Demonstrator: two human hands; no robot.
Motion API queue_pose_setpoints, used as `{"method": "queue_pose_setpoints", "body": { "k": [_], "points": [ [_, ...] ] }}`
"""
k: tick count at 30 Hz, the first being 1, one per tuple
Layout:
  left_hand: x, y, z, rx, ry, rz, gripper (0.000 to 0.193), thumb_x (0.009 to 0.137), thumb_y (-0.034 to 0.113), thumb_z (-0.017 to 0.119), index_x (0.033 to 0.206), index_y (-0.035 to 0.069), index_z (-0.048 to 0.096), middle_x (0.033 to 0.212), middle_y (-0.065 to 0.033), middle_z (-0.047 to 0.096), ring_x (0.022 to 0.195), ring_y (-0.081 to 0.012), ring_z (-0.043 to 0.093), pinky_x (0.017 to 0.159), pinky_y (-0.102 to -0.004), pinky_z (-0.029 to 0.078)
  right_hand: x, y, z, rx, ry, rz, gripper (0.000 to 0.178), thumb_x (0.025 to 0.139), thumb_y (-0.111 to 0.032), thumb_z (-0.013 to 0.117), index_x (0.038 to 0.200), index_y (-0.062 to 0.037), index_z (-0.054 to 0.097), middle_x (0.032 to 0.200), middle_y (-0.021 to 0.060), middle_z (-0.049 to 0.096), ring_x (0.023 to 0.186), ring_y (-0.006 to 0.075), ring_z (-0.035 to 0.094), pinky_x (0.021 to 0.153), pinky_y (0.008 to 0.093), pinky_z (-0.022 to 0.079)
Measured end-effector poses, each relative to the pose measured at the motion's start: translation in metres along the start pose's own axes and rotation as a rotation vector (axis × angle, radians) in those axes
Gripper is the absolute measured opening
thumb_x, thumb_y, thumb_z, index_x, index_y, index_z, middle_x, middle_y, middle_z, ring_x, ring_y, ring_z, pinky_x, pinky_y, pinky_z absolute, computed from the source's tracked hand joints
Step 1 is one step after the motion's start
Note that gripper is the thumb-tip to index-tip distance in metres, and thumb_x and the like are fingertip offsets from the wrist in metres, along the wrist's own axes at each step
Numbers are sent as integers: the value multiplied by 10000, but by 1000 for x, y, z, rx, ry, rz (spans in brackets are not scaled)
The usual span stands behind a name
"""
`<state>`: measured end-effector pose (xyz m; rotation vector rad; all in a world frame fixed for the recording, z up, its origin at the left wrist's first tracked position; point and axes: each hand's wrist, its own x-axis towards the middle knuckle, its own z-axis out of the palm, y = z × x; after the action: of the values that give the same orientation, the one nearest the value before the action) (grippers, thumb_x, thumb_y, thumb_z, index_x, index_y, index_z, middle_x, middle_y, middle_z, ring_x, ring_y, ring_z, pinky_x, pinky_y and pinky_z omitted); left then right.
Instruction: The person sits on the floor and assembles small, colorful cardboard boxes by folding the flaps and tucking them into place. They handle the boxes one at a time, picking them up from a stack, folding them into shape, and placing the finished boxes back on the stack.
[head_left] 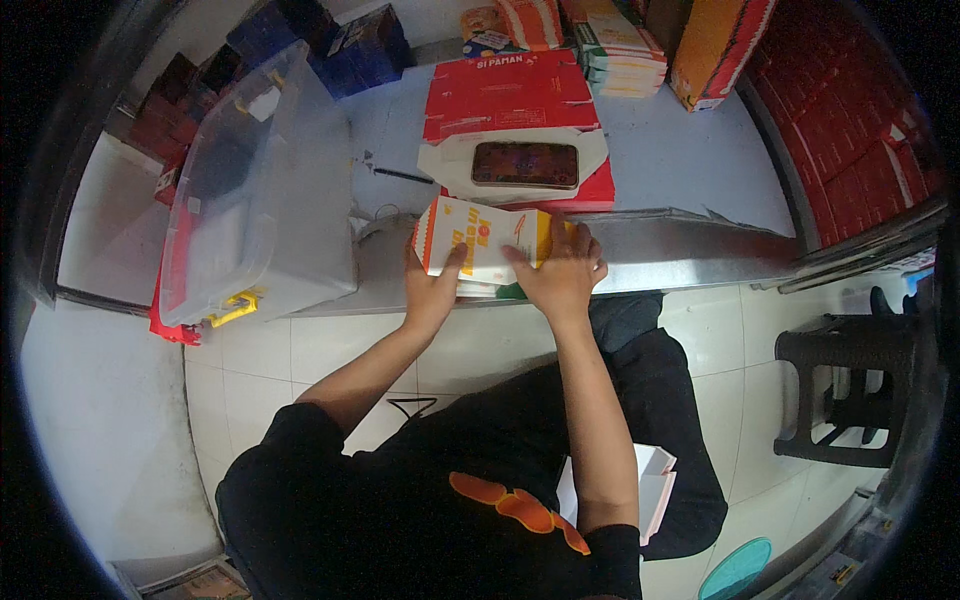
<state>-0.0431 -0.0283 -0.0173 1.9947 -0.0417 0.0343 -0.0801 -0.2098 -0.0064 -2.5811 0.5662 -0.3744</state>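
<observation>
Between my two hands is a white paper carton (483,232) with orange and yellow print, held near the front edge of the counter. My left hand (430,290) grips its left end, the thumb lying on the top face. On the other end my right hand (558,282) has its thumb on the top and its fingers curled over the yellow side. White and green layered edges show just under the carton; what they belong to is mostly hidden. Just beyond it, a phone (525,165) lies on the white flap of a red cardboard box (500,100).
A clear plastic bin (300,190) stands on the left, and a black pen (403,176) lies beside the red box. Stacked flat cartons (622,62) and an upright orange box (715,50) are at the back right. A white carton (655,485) rests by my leg; a dark stool (840,385) stands right.
</observation>
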Motion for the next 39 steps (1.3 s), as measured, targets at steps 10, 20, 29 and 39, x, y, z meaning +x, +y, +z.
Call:
{"method": "queue_pose_setpoints", "body": {
  "k": [10,20,29,39],
  "points": [
    [-4,-26,0,142,-25,237,556,841,36,630,1357,-47,439,1272,-205,528,1193,-323,528,1033,-396,413,-15,0,-17,-4,50,-116,923,678,-548,782,1442,-132,472,1417,338,379,1217,514,458,946,586,403],
    [9,-36,9,272,-31,50,609,813,262,777,1231,-64,478,1143,-256,536,1114,-358,550,938,-426,458,11,26,-26,498,135,-182,675,730,-422,802,1283,-76,629,1335,300,495,1257,399,491,1021,465,428],
    [3,-37,20,417,-31,316,687,791,254,783,1281,-49,409,1183,-248,494,1142,-405,479,965,-487,423,-5,35,-18,297,24,-31,598,744,-332,797,1234,-37,622,1226,288,553,1183,415,488,1003,467,409],
    [-5,-35,34,1171,-70,476,674,947,318,540,1470,-43,318,1481,-294,343,1404,-423,286,1140,-513,251,-13,47,1,236,99,-192,652,809,-380,735,1303,3,547,1277,343,487,1189,468,491,995,486,432]
  ]
}}
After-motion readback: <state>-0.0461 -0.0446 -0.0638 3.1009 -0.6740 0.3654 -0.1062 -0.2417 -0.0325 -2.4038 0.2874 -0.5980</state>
